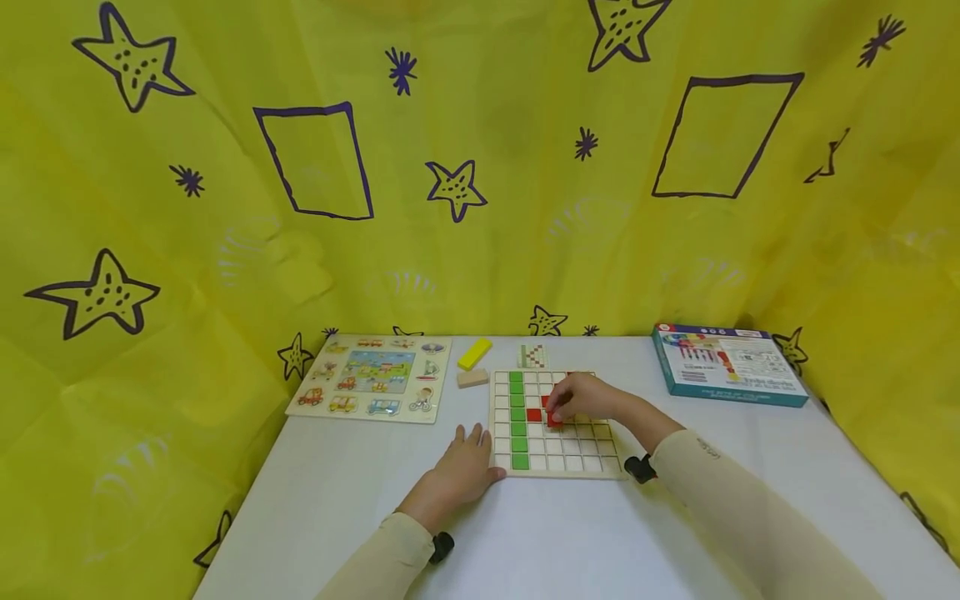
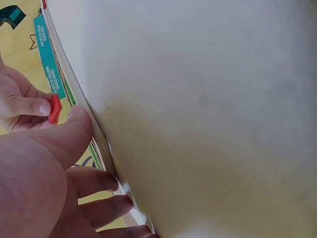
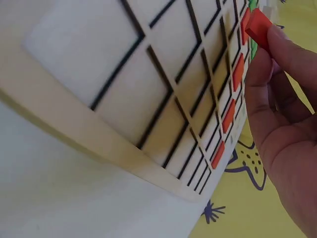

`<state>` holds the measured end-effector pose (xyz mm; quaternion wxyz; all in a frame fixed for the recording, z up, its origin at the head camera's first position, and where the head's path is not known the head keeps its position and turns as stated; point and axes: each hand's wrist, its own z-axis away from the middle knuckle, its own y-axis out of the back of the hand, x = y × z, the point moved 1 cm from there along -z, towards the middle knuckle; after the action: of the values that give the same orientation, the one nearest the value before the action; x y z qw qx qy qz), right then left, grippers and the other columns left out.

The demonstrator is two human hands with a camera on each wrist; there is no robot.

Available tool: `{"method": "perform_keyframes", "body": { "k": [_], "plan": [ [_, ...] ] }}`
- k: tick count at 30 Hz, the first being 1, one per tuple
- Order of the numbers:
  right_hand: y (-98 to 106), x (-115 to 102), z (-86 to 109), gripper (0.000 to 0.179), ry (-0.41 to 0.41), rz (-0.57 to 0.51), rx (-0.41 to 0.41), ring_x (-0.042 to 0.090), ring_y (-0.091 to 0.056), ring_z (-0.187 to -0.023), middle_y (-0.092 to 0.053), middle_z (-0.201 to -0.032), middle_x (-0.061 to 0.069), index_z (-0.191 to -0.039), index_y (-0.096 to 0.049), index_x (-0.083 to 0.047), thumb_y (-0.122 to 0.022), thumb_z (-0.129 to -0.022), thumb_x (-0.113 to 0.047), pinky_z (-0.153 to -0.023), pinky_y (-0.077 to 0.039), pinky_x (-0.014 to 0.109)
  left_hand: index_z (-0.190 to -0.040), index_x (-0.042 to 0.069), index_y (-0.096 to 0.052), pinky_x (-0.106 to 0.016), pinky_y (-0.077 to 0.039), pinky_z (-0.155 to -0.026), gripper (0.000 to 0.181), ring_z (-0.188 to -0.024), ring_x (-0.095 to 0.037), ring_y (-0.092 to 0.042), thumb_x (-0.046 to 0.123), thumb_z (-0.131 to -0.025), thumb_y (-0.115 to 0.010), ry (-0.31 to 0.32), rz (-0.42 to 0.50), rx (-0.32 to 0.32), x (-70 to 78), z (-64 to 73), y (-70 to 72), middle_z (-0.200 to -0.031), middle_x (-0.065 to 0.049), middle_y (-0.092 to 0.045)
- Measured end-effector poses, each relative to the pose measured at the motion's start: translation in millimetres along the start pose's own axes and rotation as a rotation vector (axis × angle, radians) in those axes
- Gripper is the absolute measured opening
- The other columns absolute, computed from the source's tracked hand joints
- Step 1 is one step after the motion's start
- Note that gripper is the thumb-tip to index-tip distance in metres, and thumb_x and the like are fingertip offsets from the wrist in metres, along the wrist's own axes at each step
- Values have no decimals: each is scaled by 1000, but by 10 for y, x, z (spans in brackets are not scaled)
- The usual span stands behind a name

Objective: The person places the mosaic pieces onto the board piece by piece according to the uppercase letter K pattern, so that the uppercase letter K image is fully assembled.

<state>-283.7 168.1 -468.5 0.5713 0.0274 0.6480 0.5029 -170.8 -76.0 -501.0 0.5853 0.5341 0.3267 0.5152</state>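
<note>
A wooden grid board (image 1: 562, 476) lies flat on the white table. A column of green tiles (image 1: 518, 429) fills one line near its left side, and several red tiles (image 3: 228, 115) sit in a slanting row of cells. My right hand (image 1: 585, 398) is over the middle of the board, pinching a red tile (image 3: 259, 29) between thumb and fingertips. In the head view that hand hides part of the red row. At the board's lower left corner, my left hand (image 1: 463, 468) rests with fingers spread, its thumb against the edge.
Behind the board stands a small pattern card (image 1: 533, 356). Left of it lie a yellow block (image 1: 475, 354) and a plain wooden block (image 1: 472, 379). A vehicle picture puzzle (image 1: 300, 408) is at the far left, a teal box (image 1: 731, 367) at the back right. Yellow cloth (image 1: 480, 267) hangs behind.
</note>
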Motion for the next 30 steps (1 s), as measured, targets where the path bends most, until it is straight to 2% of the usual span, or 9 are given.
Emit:
{"method": "perform_keyframes", "body": {
  "k": [5,14,26,30],
  "plan": [
    [-96,27,-15,6,-17,2,-12,14,-60,-83,-69,-90,-4,-94,-78,-12,-77,-89,-8,-78,-53,29,-149,-5,-43,-49,-30,-118,74,-145,-47,-28,47,-99,-59,3,-8,0,1,0,8,-157,-22,-36],
    [-193,51,-12,10,-63,24,11,18,-56,-85,-66,-89,-3,-92,-77,-15,-75,-90,-6,-78,-50,32,-149,-5,-42,-49,-29,-118,73,-145,-47,-28,46,-99,-59,3,4,-2,12,-1,6,-157,-22,-35],
    [-225,119,-34,10,-31,50,25,15,-57,-82,-67,-86,-5,-91,-75,-15,-75,-90,-4,-76,-52,31,-150,-4,-42,-49,-30,-118,74,-146,-47,-27,46,-99,-60,11,5,-11,24,5,44,-158,-21,-36],
    [-167,69,12,5,-31,58,19,16,-57,-86,-67,-92,-5,-95,-75,-15,-72,-94,-11,-79,-51,32,-150,-5,-42,-50,-30,-117,74,-145,-47,-27,46,-99,-60,11,11,-10,15,7,31,-158,-22,-35]
  ]
}}
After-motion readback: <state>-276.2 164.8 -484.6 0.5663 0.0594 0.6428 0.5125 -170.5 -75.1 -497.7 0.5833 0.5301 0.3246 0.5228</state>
